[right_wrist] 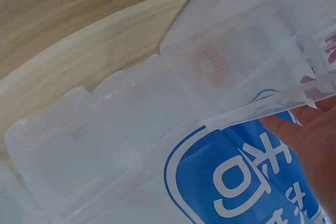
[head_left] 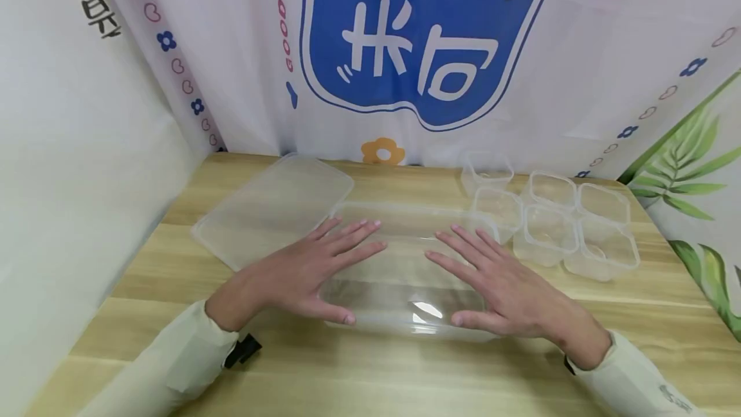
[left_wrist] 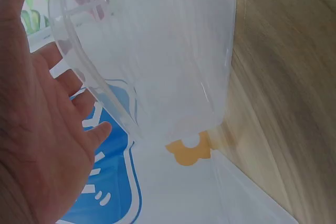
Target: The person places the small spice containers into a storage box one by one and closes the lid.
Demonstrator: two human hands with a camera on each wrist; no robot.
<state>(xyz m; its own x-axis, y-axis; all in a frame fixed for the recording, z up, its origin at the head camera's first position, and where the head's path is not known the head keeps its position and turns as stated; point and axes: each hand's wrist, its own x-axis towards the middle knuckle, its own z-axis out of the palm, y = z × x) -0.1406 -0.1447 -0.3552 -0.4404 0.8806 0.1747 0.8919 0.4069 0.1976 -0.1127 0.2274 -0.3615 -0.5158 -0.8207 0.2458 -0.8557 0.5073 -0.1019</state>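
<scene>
A large clear plastic box stands on the wooden table, its see-through wall filling much of the left wrist view. Over its left part my left hand is held palm down, fingers spread and nothing gripped; in its wrist view the fingertips lie near the box rim. My right hand hovers likewise over the box's right part, fingers apart. In the right wrist view, that hand is beside the rim. Whether either hand touches the box I cannot tell.
A flat translucent lid lies at the back left of the table. Several small clear open containers stand at the back right, close to the large box. Behind the table hangs a printed white cloth; a white wall borders the left side.
</scene>
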